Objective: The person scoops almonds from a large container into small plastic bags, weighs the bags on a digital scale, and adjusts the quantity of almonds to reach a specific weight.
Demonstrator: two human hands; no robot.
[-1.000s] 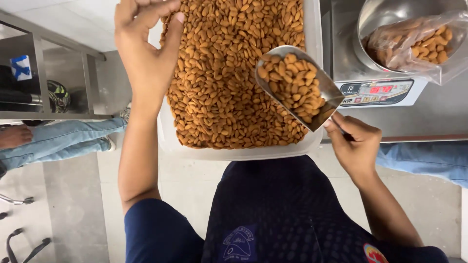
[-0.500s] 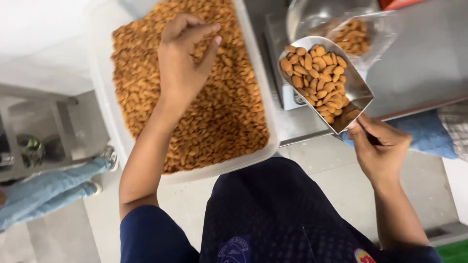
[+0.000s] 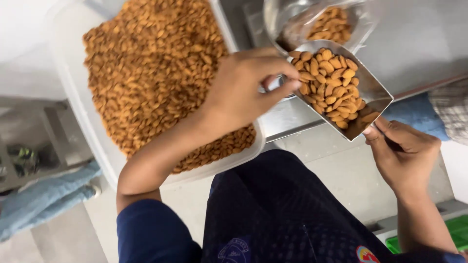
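Observation:
My right hand grips the handle of a metal scoop heaped with almonds, held up at the right. My left hand reaches across from the left, fingers pinched at the scoop's front edge beside the almonds. Just beyond the scoop stands a metal bowl lined with a clear plastic bag holding a few almonds. On my lap rests a large white tub full of almonds, under my left forearm.
The bowl stands on a grey weighing scale on a metal counter. Another person's blue-jeaned leg shows at lower left, and blue cloth at the right. A green item sits at the bottom right corner.
My left hand has left the tub and moved right to the scoop's front edge. The scoop has stayed raised by the bowl, and the camera view has shifted right.

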